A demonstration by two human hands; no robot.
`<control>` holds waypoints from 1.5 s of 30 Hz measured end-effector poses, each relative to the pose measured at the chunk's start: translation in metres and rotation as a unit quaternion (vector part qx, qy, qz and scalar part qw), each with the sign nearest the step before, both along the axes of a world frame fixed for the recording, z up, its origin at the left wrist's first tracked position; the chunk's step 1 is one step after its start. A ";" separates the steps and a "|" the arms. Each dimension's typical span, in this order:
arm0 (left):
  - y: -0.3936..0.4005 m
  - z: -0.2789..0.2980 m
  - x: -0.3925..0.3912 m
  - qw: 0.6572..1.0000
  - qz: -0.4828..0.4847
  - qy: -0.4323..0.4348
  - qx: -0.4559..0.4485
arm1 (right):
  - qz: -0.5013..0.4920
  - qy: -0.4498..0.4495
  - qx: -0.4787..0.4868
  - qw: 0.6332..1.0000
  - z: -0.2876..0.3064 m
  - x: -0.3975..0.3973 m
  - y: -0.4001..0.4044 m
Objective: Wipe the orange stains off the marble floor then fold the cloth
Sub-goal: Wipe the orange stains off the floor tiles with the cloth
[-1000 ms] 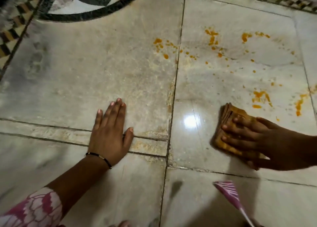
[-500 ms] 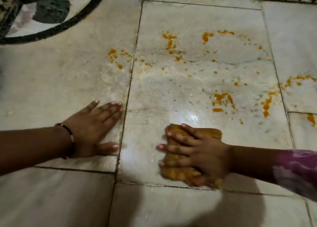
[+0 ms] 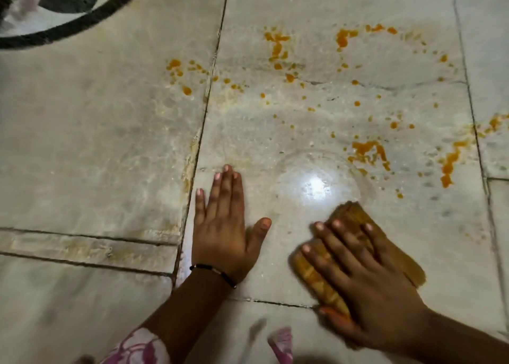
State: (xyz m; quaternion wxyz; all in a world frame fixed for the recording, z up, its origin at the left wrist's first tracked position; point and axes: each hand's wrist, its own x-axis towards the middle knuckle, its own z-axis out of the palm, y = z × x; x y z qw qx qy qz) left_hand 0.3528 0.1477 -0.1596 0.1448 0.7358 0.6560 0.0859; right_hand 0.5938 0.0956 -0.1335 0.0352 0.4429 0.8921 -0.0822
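A folded orange-brown cloth (image 3: 396, 256) lies on the marble floor (image 3: 96, 143) at the lower right. My right hand (image 3: 363, 281) presses flat on it, fingers spread toward the upper left. My left hand (image 3: 223, 226) rests flat on the bare marble just left of the cloth, fingers together, a black band on its wrist. Orange stains (image 3: 367, 150) lie in patches beyond the cloth, with more orange stains at the far middle (image 3: 276, 47), the upper left (image 3: 179, 74) and the right (image 3: 449, 165).
A bright light reflection (image 3: 315, 186) shines on the wet marble between my hands. A dark curved inlay band (image 3: 82, 24) crosses the upper left corner. Dark grout joints (image 3: 203, 110) run between the slabs. Pink and white patterned fabric (image 3: 137, 347) hangs at the bottom edge.
My left hand has shifted from the left slab onto the slab with the cloth. The cloth and my right hand have swung round to the lower right, fingers now pointing up and left.
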 end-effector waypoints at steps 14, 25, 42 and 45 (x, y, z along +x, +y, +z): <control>0.000 0.001 0.004 0.999 0.011 0.046 -0.017 | -0.257 -0.007 0.002 0.966 0.002 0.036 0.000; -0.006 0.006 0.010 0.964 -0.265 -0.002 0.011 | -0.149 -0.005 0.002 0.989 -0.008 0.008 0.064; 0.003 0.002 0.086 0.959 -0.276 0.066 -0.028 | -0.378 -0.050 0.015 0.924 -0.004 0.132 0.044; 0.004 0.003 0.087 0.958 -0.275 0.067 -0.031 | -0.314 -0.034 0.021 0.949 -0.007 0.078 0.040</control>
